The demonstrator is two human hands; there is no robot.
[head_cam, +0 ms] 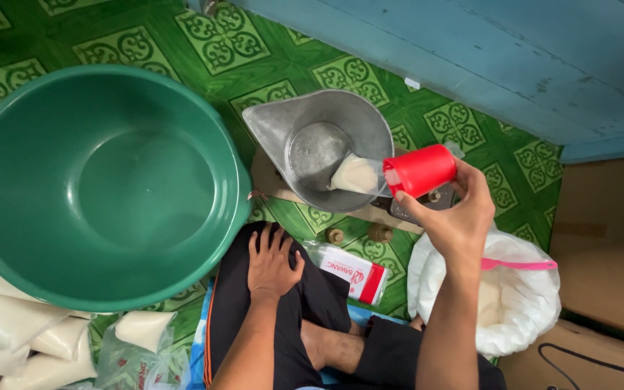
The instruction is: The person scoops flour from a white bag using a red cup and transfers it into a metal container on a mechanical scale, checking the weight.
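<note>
Fingers of your right hand (pixel 455 217) wrap the tipped red cup (pixel 420 170) over the metal scale pan (pixel 319 148) — your left hand (pixel 272 261) lies flat, open, on your knee.

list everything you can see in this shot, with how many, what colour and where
basin: one, green, left, on the patterned floor
metal scale pan: one, grey, centre
clear bag of white grains: one, inside the pan
red cup: one, tipped at the bag's mouth
white sack: one, open, lower right, pink scoop handle across it
filled bags: several, white, lower left
packet: one, red and white, on the floor by the knee
left hand: resting on the thigh
right hand: gripping the red cup
</note>
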